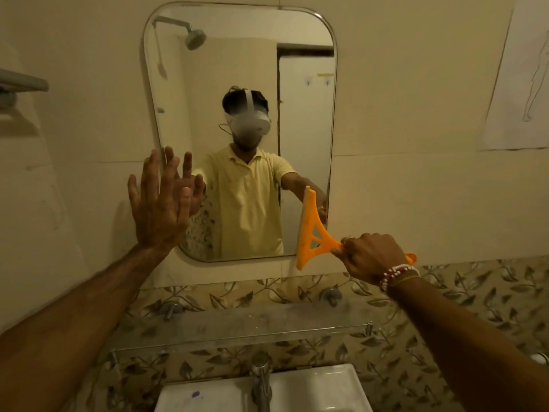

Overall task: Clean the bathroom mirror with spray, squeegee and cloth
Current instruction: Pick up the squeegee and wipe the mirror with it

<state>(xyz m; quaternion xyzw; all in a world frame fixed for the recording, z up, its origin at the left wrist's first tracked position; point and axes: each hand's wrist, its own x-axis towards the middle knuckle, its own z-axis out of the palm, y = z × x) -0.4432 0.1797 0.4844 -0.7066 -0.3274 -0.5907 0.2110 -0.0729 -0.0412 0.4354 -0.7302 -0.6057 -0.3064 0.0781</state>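
Head view: at the far left a grey wall rack (pixel 20 84) is seen against the cream wall. The left hand (pixel 160 203) is spread flat with fingers apart over the lower left edge of the rounded rectangular wall mirror (pixel 237 69), holding nothing. Below it, a glass shelf with metal rail (pixel 237 331) is fixed across the leaf-patterned tiles (pixel 460 292), and a chrome tap (pixel 261 382) rises over the white ceramic basin (pixel 326 388). The orange plastic squeegee (pixel 312 233) is held upright against the mirror's lower right edge, its handle clamped in the right hand (pixel 371 257), whose wrist carries a beaded bracelet (pixel 395 275). A paper line drawing (pixel 523 84) is seen on the right wall.
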